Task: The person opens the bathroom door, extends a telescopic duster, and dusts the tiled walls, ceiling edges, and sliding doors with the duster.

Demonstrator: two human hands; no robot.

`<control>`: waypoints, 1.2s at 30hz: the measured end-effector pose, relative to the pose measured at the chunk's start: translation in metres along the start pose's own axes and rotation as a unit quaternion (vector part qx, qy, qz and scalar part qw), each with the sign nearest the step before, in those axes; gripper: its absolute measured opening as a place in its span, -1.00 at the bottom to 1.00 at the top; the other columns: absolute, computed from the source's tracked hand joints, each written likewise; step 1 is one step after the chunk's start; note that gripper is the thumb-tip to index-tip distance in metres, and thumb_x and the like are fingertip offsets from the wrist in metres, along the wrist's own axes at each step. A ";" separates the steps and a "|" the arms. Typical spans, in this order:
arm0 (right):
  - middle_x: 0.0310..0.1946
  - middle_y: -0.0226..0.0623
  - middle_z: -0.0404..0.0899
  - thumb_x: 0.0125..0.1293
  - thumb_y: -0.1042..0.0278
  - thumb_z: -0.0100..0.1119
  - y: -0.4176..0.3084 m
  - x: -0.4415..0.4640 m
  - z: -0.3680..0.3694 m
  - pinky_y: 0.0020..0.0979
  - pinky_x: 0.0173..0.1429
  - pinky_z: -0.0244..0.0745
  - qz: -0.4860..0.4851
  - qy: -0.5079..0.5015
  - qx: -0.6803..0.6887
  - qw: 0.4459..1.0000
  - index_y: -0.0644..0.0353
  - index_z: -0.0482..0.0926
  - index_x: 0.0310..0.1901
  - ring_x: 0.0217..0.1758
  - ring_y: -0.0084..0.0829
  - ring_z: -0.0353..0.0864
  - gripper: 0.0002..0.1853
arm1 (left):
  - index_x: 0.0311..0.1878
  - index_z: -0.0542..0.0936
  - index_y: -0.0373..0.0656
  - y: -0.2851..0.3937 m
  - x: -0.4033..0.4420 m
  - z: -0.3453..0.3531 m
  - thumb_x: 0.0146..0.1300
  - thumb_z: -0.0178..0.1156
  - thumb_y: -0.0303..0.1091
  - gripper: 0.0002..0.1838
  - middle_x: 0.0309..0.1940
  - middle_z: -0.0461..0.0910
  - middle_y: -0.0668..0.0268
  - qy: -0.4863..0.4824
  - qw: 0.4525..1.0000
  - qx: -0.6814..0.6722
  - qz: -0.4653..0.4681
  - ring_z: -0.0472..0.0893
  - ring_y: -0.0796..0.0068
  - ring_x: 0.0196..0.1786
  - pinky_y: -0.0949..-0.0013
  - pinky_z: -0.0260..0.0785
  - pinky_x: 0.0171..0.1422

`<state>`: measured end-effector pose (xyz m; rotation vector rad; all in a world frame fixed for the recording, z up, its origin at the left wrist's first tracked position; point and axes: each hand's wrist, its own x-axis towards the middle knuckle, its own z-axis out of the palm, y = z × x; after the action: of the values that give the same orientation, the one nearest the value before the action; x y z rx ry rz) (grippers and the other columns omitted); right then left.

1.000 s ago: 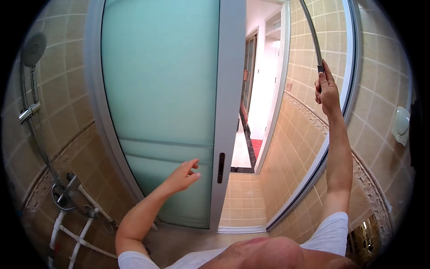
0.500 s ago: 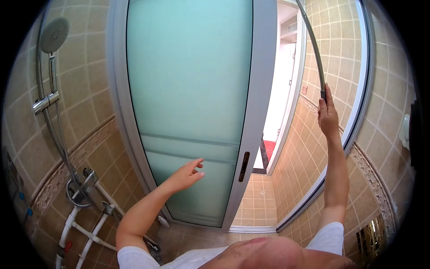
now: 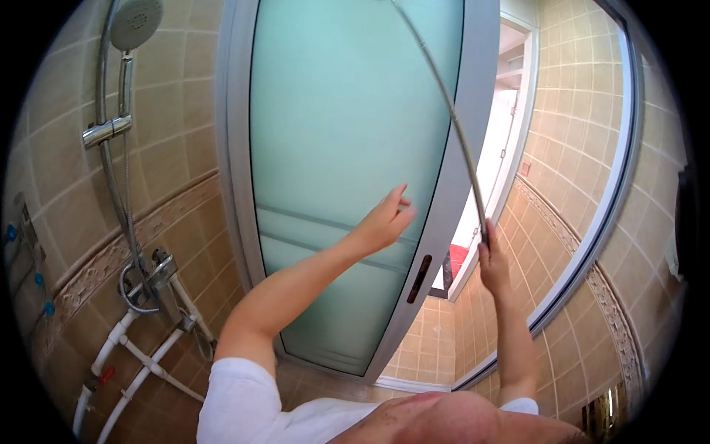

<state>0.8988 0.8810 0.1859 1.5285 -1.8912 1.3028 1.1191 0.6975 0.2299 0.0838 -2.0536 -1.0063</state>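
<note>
My right hand [image 3: 495, 263] is closed around the dark lower end of a long, thin metal pole [image 3: 460, 132]. From there the pole slants up and left across the frosted glass sliding door [image 3: 340, 111] and runs out at the top edge, so its far end is out of view. It looks bowed in this wide lens. My left hand [image 3: 383, 220] is raised in front of the door's lower glass, fingers apart and holding nothing. To the right of that hand is the door's recessed handle [image 3: 419, 279] in the grey frame.
A shower head [image 3: 136, 24] hangs on a chrome rail at the left, above a mixer tap [image 3: 163, 274] and white pipes [image 3: 151, 365]. The door stands partly open onto a tiled passage and a white door. Tiled walls [image 3: 584, 111] flank both sides.
My right hand has come down and left, and the pole now tilts left across the glass. My left hand has risen and moved right. The view has shifted slightly.
</note>
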 end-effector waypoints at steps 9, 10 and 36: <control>-0.11 -0.04 0.52 0.28 0.37 -0.06 -0.023 -0.030 0.040 -0.37 -0.05 0.39 0.033 -0.121 0.068 0.990 -0.03 0.19 0.28 -0.11 -0.16 0.55 -0.50 | 0.15 -0.09 -0.24 0.019 0.081 0.035 0.25 -0.14 -0.30 -0.50 -0.36 0.34 0.12 0.275 0.925 -0.244 -0.096 0.44 0.39 -0.56 0.29 0.35 -0.54; -0.12 -0.05 0.53 0.29 0.37 -0.07 -0.021 -0.026 0.045 -0.37 -0.05 0.39 0.012 -0.090 0.085 0.992 0.00 0.20 0.27 -0.11 -0.17 0.55 -0.51 | 0.15 -0.09 -0.24 0.024 0.088 0.033 0.25 -0.14 -0.30 -0.50 -0.36 0.34 0.12 0.279 0.925 -0.241 -0.091 0.44 0.39 -0.56 0.29 0.35 -0.54; -0.28 -0.06 0.52 0.32 0.17 -0.12 -0.041 0.012 0.124 -0.30 -0.11 0.38 0.084 -0.208 0.218 0.950 -0.05 0.13 0.28 -0.28 -0.15 0.52 -0.50 | 0.14 0.08 -0.30 -0.012 0.125 -0.020 0.21 -0.11 -0.39 -0.55 -0.36 0.51 -0.20 0.411 0.901 0.111 -0.087 0.55 -0.13 -0.36 0.05 0.41 -0.29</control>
<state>0.9629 0.7720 0.1499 2.0319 -2.1182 1.6652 1.0480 0.6285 0.3101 0.7018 -1.3701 -0.6579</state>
